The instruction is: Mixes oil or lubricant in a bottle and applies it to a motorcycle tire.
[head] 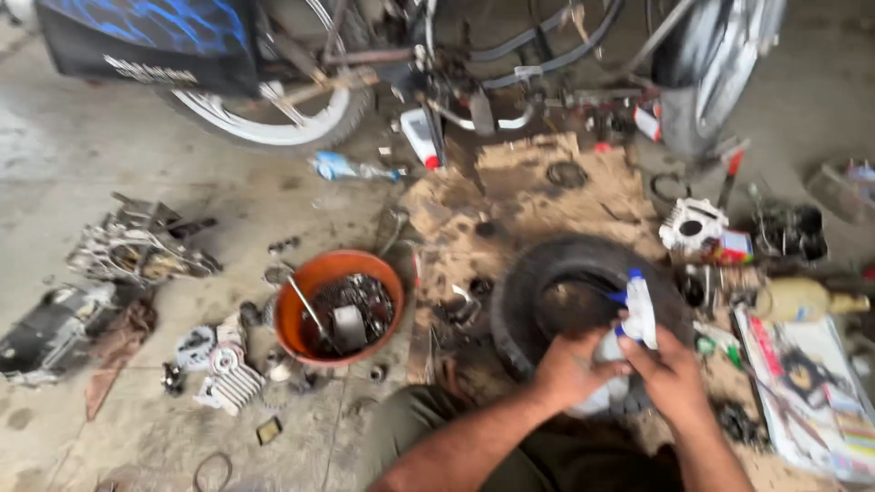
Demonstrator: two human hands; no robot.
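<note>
1. Over the black tyre [547,273] on the floor [55,155], near the bottom edge of the view, both hands meet on a small white bottle [640,314] with a blue tip.
2. The left hand [570,369] is curled around the bottle's lower part, fingers closed on it.
3. The right hand [673,374] is closed on the bottle from the other side, with its thumb and fingers pressed to the bottle's body; the blue tip stands clear above both hands.
4. The bottle is held upright, tilted a little, just over the tyre's near rim.
5. Left of the tyre sits an orange bowl [301,305] holding dark metal parts and a metal rod.
6. Further left, well apart from the hands, lie engine parts [137,246] and a finned cylinder [228,378].
7. A worn sheet of cardboard [547,196] lies beyond the tyre, stained dark.
8. Right of the tyre are a white cylinder head [693,226], a tan bottle [807,299] on its side, and a printed paper [811,392] near the right edge.
9. Along the top edge stand a motorcycle's wheels [273,123] and frame; a clear plastic bottle [351,169] lies on the floor below them.
</note>
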